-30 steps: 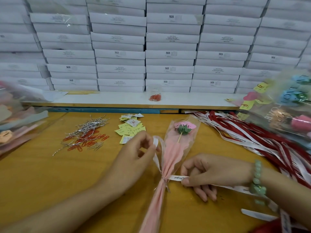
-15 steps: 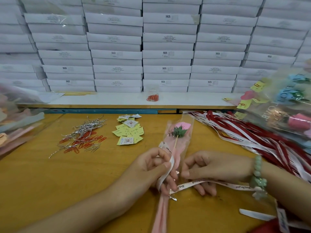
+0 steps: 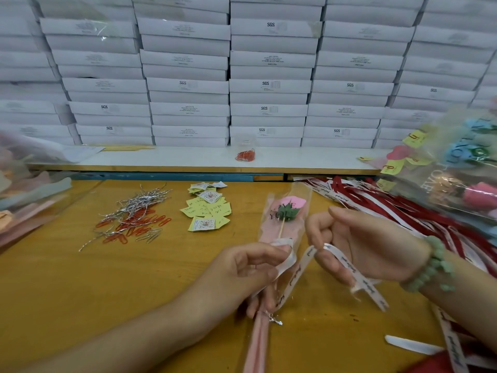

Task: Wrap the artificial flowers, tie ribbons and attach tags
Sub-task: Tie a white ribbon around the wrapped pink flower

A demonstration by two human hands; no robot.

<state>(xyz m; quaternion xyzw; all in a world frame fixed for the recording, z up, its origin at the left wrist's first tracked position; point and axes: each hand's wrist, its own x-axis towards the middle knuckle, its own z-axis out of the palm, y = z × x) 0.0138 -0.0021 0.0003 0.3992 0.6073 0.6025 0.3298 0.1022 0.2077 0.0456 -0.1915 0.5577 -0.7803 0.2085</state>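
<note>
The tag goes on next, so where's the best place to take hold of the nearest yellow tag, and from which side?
Probably its near-left corner, coming from the near side. The tag lies flat on the table at the front of the pile. Its near edge is clear of the others, so a fingertip could slide under there and pinch.

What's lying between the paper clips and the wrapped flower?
A loose heap of yellow tags lies there, seen in the head view.
</note>
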